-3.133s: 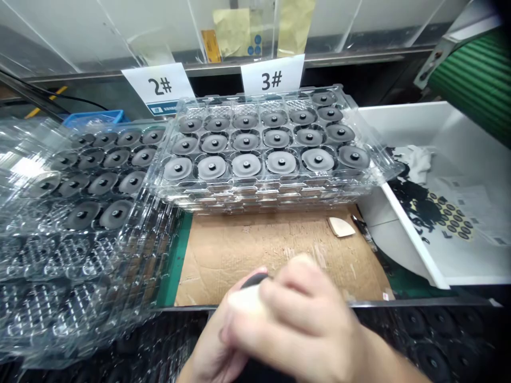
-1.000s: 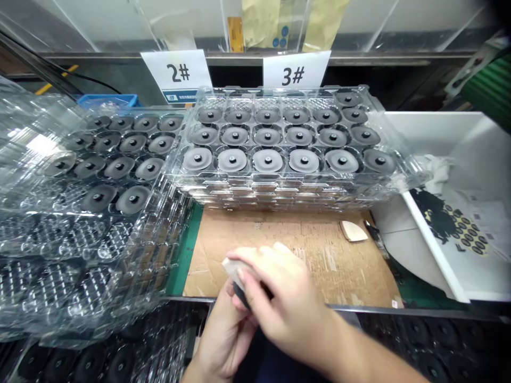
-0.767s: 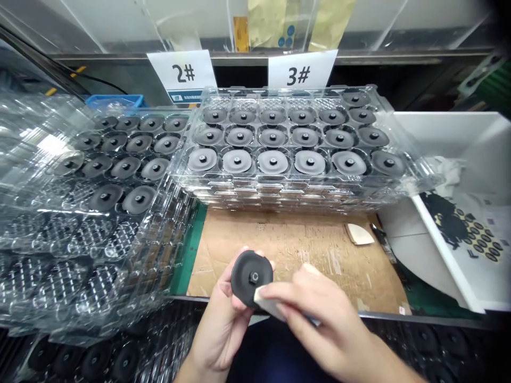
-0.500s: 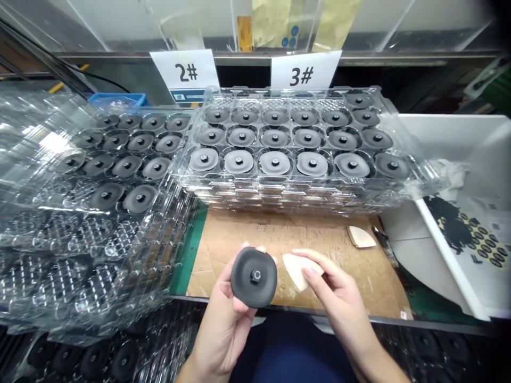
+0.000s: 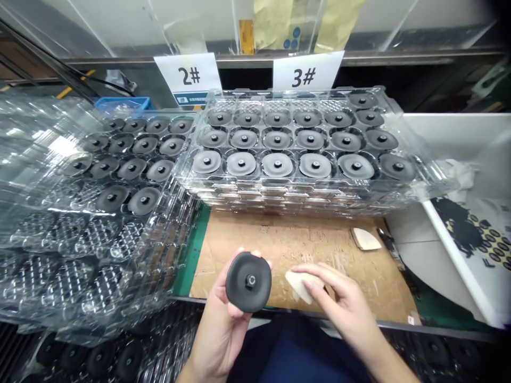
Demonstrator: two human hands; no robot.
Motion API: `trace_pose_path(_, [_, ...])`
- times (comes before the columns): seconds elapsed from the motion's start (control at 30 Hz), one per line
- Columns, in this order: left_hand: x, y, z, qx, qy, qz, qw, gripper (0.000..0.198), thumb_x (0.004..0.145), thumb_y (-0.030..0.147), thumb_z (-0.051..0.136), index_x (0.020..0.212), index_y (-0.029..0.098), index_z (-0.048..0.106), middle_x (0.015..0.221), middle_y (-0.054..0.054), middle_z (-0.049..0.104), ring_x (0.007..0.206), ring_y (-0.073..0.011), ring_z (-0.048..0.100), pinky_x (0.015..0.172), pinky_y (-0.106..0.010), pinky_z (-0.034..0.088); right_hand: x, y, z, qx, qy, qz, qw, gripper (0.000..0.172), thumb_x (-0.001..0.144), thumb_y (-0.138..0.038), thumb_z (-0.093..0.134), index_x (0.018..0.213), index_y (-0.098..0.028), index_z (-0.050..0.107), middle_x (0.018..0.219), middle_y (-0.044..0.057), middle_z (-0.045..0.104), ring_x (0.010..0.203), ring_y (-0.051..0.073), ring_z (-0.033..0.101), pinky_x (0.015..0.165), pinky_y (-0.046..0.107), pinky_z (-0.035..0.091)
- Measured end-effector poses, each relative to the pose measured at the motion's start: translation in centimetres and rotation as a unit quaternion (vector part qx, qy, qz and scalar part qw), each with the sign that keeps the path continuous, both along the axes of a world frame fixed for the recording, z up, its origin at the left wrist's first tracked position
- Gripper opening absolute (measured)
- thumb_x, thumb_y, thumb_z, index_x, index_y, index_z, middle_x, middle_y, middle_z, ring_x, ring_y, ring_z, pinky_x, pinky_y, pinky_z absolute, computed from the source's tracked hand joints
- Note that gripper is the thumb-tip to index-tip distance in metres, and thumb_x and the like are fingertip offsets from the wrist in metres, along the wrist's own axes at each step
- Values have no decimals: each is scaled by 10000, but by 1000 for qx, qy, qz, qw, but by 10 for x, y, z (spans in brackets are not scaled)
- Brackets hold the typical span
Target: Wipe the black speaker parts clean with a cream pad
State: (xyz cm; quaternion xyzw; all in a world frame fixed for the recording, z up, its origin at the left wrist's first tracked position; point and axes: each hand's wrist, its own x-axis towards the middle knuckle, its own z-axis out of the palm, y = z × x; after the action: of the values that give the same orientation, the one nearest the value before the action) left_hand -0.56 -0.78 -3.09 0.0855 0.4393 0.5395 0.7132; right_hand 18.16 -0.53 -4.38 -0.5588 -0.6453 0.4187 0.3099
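My left hand [image 5: 229,314] grips a round black disc [image 5: 240,290] by its edge, with the disc's raised centre stud facing up at me. To the right of it, my right hand [image 5: 343,298] pinches a cream-white wedge-shaped pad [image 5: 297,282] between thumb and fingers. A small gap separates the pad from the disc. Both are held above a brown cardboard sheet [image 5: 255,229]. A second cream wedge [image 5: 366,239] lies on the cardboard at the right, beside a dark slim tool [image 5: 390,249] whose kind I cannot make out.
A stack of clear plastic trays [image 5: 279,186] with similar black discs stands at the back. More stacked trays [image 5: 159,234], partly filled, rise at the left. On the right, a white bin [image 5: 459,260] holds small black pieces and yellow-backed stickers. Signs marked 2# [image 5: 189,77] and 3# [image 5: 305,74] hang behind.
The right hand has lowered slightly with the wedge pad, which is now more tilted and a little farther from the disc. My left hand still holds the disc. The view has shifted slightly.
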Motion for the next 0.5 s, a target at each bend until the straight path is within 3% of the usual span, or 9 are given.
trace_pose_path(0.1, [-1,1,0,1,-20,-6,1000,593,496,160,816,1041,318,646,1077,-10,669,1034,-266,593,892,-324,470,8,-10,-24,-62,-10,-34,997,223,864,-307,479,972,-232,659,1014,43,677,946,218,623,747,313,515])
trace_pose_path(0.2, [2,3,2,-2,-30,-20,999,632,479,175,826,1065,316,635,1095,-17,669,1048,-255,586,875,-280,471,8,-11,-22,-72,-10,-43,996,234,870,-303,469,1000,-231,650,1034,48,669,958,220,618,765,323,514])
trace_pose_path(0.37, [15,1,16,-3,-12,-29,1000,584,478,261,830,1031,314,652,1081,2,682,1026,-222,597,848,-233,468,-11,2,30,60,24,-65,996,243,854,-225,511,1076,-281,594,1051,2,649,941,169,605,741,247,492])
trace_pose_path(0.5, [16,-3,19,-11,-29,-58,998,392,591,291,773,973,282,680,990,9,704,964,-177,618,828,-199,467,-38,10,61,219,50,55,973,278,822,-142,505,1088,-165,583,907,52,667,765,163,593,709,301,461])
